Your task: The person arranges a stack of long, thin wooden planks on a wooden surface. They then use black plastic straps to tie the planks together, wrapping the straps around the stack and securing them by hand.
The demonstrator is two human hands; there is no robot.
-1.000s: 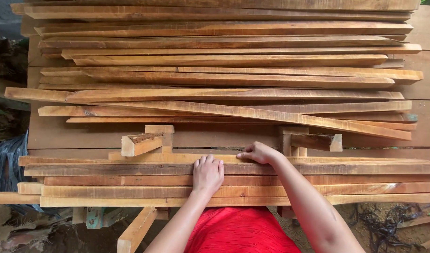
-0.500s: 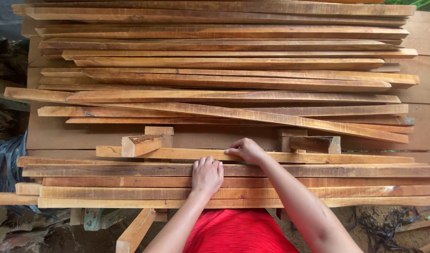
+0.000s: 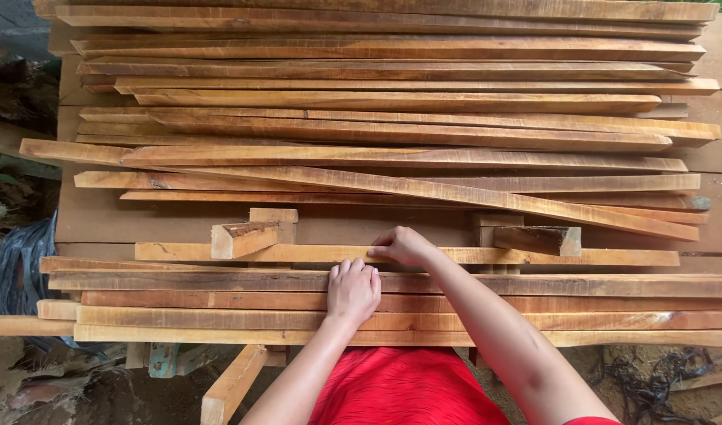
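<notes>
Resting flat with fingers pressed together, the left hand (image 3: 352, 290) presses a long orange-brown wooden slat (image 3: 219, 282); the right hand (image 3: 404, 245) curls its fingers over a neighbouring pale slat (image 3: 613, 256).

i see my left hand (image 3: 352, 290) lying on the near planks (image 3: 180, 303), my right hand (image 3: 404, 246) at its one o'clock on a long strip (image 3: 534, 256). short blocks (image 3: 243, 238) sit at ten o'clock, stacked strips (image 3: 392, 102) at twelve.
</notes>
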